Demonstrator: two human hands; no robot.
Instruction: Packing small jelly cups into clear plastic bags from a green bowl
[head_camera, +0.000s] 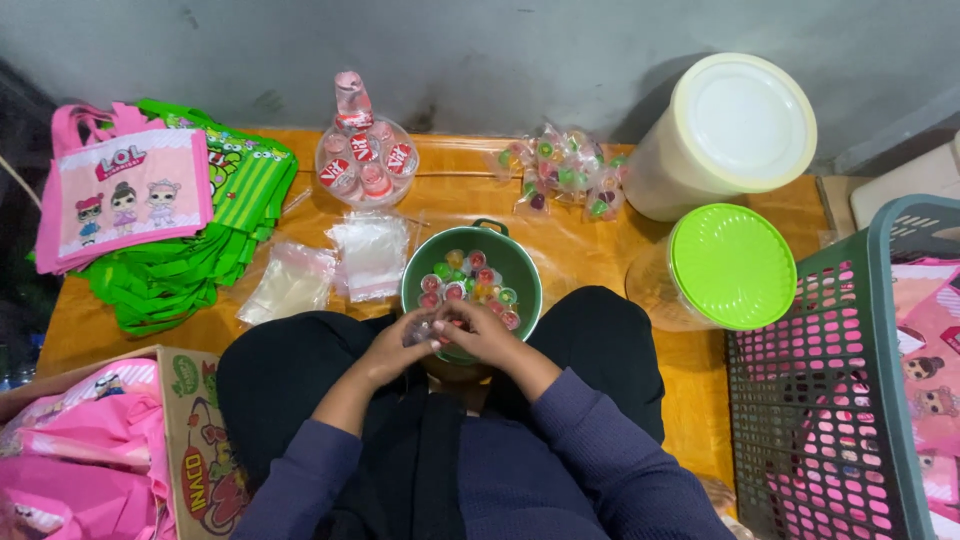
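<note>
Left hand (392, 345) and right hand (478, 335) meet over the lap, fingertips pinched together on a small clear plastic bag (422, 328); both are closed on it, the left gripping the bag's edge, the right seemingly pressing something into its mouth. What is inside is too small to tell.

Just beyond the hands, touching the knees: green bowl (522, 275) holding small jelly cups (468, 280) in red, green and yellow, lids up.

On the orange mat (590, 255): two flat stacks of empty clear bags (372, 250) left of the bowl; a heap of already-filled bags (560, 170) near the wall; a round clear tub of sealed drink cups (366, 158) with one cup on top.

Right side: big jar with cream lid (740, 120), jar with green lid (732, 265), grey mesh basket (830, 400) with pink printed bags. Left side: pile of green and pink tote bags (170, 200); cardboard box (195, 440) with more pink bags.

Risks, as judged:
- Bag is thin and slack; a loose pinch could let it slip and spill its contents into the lap.
- Bowl sits tight against the legs; a knee shift could tip it and scatter cups.
- Forcing a cup through a narrow mouth could split the film
</note>
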